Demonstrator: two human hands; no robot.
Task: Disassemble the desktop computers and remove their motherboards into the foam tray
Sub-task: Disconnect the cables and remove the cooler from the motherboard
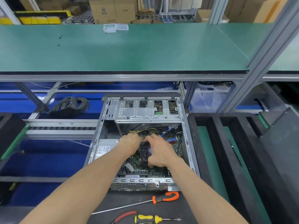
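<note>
Fingers: your left hand (130, 141) and right hand (159, 151) curl around the cooler (145, 152) | motherboard (145, 170) sits inside the open case (186, 143); foam tray (210, 143) right | risk: attached cables (144, 130) may snag; uneven pulling could flex the board

The shelf (129, 49) is plain green with a black front edge. The case (145, 113) is bare silver-grey metal, and its drive cage is dotted with small round holes. The motherboard (137, 165) is dark green; the cooler (145, 151) on it is black with a purple centre. Yellow and black wires (144, 130) lie above it, with blue cables (171, 139) to the right. The power supply (105, 149) is grey with a white label. The foam tray (242, 159) is black over green. The long screwdriver (165, 198) has an orange and black handle, the short screwdriver (148, 219) a yellow and black one. The pliers (126, 215) have red grips. The coiled cable (71, 106) is grey-black.
</note>
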